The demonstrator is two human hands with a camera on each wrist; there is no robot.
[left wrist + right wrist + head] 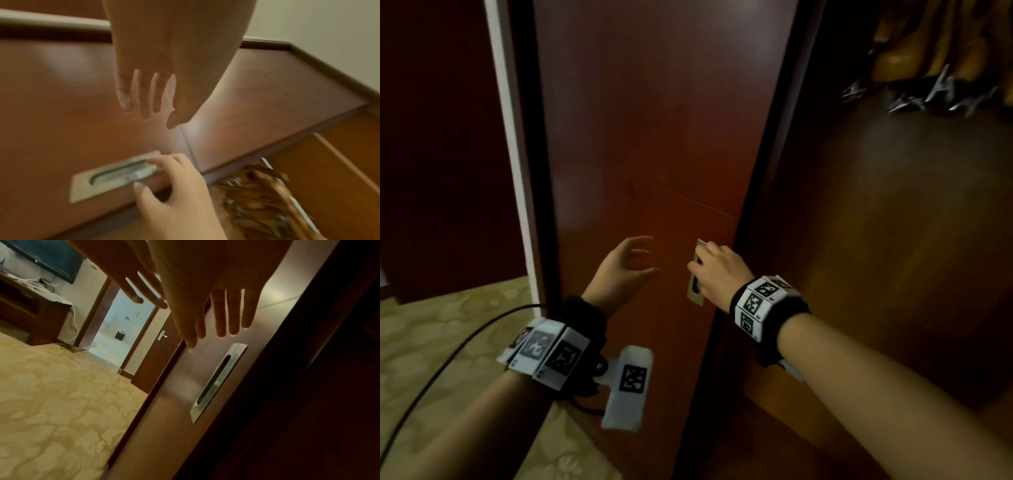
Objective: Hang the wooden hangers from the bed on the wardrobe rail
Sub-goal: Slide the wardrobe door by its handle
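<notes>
Several wooden hangers (893,58) with metal clips hang inside the open right side of the wardrobe, at the top right of the head view. They show blurred in the left wrist view (257,194). No hanger is in either hand. My right hand (700,255) has its fingers straight, their tips at the upper end of the recessed metal handle (695,294) on the sliding wardrobe door (647,137). My left hand (652,255) hovers open just left of it, close to the door face. The bed is out of view.
The wardrobe's dark interior (876,240) opens to the right of the door. Patterned carpet (431,342) lies to the left, crossed by a black cable (448,356). The right wrist view shows a desk (30,308), a wall screen (51,257) and a lit doorway (123,331).
</notes>
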